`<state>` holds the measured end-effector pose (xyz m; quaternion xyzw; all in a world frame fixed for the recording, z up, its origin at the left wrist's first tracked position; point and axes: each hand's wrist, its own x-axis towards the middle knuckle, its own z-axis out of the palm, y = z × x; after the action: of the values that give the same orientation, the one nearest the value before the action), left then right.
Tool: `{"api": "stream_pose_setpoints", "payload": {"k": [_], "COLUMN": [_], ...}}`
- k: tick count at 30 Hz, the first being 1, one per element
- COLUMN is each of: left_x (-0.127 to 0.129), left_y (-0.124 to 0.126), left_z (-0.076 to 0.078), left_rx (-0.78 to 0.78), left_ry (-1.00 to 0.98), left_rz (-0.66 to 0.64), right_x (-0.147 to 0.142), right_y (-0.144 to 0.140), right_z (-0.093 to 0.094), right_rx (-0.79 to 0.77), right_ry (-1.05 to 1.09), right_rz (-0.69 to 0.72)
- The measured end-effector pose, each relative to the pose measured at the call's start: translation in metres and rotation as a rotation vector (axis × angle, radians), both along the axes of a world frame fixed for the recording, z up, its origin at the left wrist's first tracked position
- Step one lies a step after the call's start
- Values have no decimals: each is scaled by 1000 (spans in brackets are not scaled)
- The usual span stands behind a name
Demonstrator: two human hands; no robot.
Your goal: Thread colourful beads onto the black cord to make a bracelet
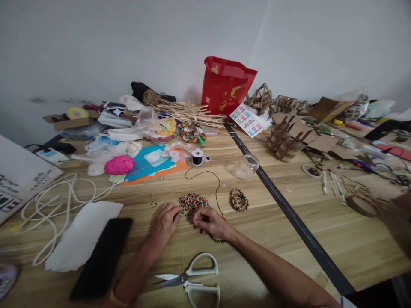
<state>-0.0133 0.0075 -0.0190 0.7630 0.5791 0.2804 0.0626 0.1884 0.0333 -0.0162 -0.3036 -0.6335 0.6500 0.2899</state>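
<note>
A loose pile of small multicoloured beads [193, 201] lies on the table in front of me. My left hand [167, 221] is at its left edge, fingertips drawn together; whatever they pinch is too small to make out. My right hand [211, 222] is closed in a pinch at the pile's near right side. From beneath it comes a strung row of beads [218, 241] on a dark cord [219, 192], which loops back to a spool of black cord [197, 157]. Coiled beaded bracelets [239, 200] lie to the right. White-handled scissors [189, 279] rest open nearer me.
A black phone [102, 256] and white paper [85, 235] lie left, beside a white cable [48, 214]. A clear jar [246, 166] stands beyond the bracelets. Farther back are pink yarn [119, 164], a red bag [224, 85], sticks and small woven baskets [284, 143].
</note>
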Motion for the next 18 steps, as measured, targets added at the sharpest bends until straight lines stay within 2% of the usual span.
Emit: {"api": "stream_pose_setpoints", "payload": {"k": [7, 13, 18], "left_x": [0, -2, -1], "left_y": [0, -1, -3], "left_z": [2, -1, 3], "left_rx": [-33, -34, -5], "left_ry": [21, 23, 34], "left_rz": [7, -18, -57], "right_x": [1, 2, 1], "right_y": [2, 3, 4], "right_z": [3, 0, -2], "right_rx": [-93, -118, -136], "right_ry": [34, 68, 77], "right_rz": [-11, -32, -38]}}
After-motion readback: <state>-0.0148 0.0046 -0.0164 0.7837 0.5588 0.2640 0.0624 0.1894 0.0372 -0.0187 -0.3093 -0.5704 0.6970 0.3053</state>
